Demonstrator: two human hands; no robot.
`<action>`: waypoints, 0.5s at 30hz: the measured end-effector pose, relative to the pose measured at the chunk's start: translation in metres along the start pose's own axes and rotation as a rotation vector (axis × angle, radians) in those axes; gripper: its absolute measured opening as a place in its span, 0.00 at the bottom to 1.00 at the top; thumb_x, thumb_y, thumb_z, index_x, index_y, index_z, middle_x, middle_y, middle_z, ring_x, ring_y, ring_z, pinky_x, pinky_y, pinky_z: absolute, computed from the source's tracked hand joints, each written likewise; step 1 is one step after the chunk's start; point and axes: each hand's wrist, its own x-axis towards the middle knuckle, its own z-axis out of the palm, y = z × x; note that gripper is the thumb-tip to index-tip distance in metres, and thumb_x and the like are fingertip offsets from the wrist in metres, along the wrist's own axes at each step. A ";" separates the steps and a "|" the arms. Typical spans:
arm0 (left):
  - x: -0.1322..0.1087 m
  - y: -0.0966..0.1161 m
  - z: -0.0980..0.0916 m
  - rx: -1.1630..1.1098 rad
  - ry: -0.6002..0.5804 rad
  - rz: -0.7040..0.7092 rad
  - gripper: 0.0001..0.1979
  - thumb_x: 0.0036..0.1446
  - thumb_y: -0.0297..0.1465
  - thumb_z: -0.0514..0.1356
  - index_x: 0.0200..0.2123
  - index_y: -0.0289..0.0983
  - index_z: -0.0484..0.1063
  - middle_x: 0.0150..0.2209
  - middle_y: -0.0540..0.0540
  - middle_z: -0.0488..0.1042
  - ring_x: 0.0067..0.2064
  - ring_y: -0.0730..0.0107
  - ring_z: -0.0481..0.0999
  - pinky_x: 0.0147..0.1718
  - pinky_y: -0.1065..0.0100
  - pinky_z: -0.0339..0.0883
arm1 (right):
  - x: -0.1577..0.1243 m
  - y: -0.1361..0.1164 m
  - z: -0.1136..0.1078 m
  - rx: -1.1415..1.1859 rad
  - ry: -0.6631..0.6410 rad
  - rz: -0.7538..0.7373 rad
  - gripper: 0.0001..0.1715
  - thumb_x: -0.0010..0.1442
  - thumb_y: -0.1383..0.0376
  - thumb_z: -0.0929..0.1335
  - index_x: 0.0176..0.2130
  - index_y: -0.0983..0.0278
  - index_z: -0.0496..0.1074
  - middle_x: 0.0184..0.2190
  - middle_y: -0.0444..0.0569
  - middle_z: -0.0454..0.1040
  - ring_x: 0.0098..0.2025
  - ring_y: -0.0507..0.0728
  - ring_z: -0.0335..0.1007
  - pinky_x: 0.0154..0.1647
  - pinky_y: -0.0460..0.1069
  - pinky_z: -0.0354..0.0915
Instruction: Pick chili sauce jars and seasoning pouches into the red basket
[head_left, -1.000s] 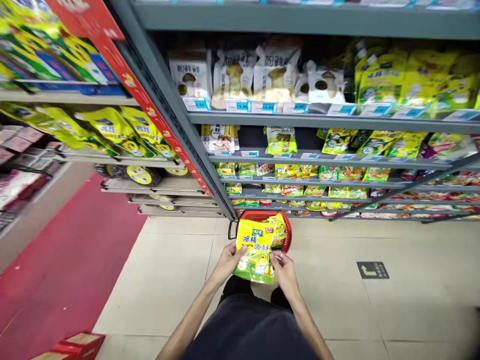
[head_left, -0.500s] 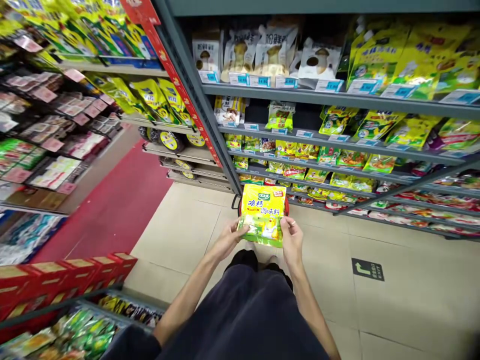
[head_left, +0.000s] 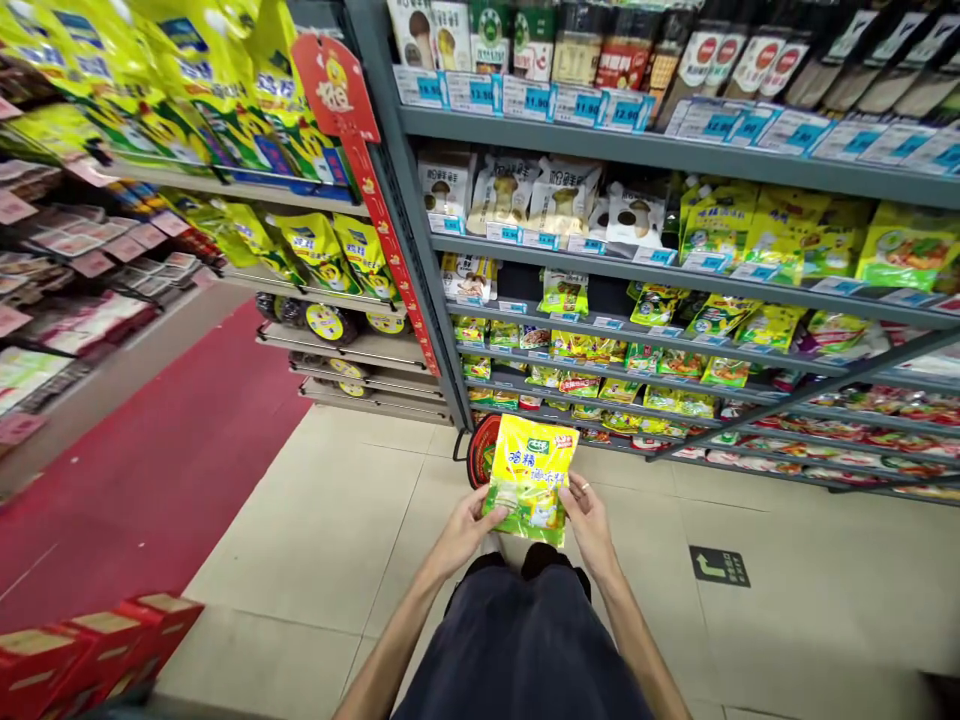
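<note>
A yellow and green packet (head_left: 531, 475) with a chicken picture is held up in front of my body, its printed front facing me. My left hand (head_left: 469, 528) pinches its lower left edge, thumb on the front. On the right edge, my right hand (head_left: 589, 515) grips it, a ring showing on one finger. Partly hidden behind the packet, a red and black basket (head_left: 480, 455) stands on the floor by the shelf.
Grey shelves (head_left: 645, 250) with seasoning packets and jars stand ahead. Yellow bags (head_left: 311, 250) fill a side rack at the left. Red boxes (head_left: 97, 650) are at the lower left. An exit sign (head_left: 718, 566) marks the tiled floor.
The view has tilted up, bringing a higher shelf of jars into sight. The packet and both hands sit lower in the picture, and more of the basket shows. Both hands keep their hold.
</note>
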 end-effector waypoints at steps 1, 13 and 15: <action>0.004 0.000 -0.004 0.006 -0.029 0.007 0.28 0.57 0.43 0.71 0.56 0.34 0.76 0.55 0.37 0.80 0.55 0.52 0.79 0.55 0.59 0.73 | 0.000 -0.001 0.003 0.005 0.013 -0.018 0.30 0.52 0.50 0.80 0.48 0.61 0.76 0.48 0.53 0.82 0.50 0.62 0.78 0.53 0.56 0.74; 0.099 0.029 -0.036 0.105 0.106 0.025 0.26 0.56 0.46 0.71 0.51 0.34 0.74 0.49 0.38 0.82 0.50 0.55 0.82 0.49 0.62 0.76 | 0.100 -0.002 0.027 -0.070 -0.093 -0.139 0.23 0.56 0.48 0.77 0.42 0.59 0.73 0.43 0.51 0.83 0.46 0.61 0.80 0.53 0.57 0.75; 0.119 0.026 -0.040 0.104 0.218 0.012 0.32 0.52 0.47 0.73 0.53 0.34 0.70 0.46 0.39 0.83 0.46 0.55 0.83 0.46 0.62 0.77 | 0.129 0.009 0.025 -0.071 -0.112 -0.101 0.23 0.54 0.48 0.78 0.40 0.59 0.73 0.40 0.50 0.83 0.45 0.61 0.80 0.51 0.56 0.75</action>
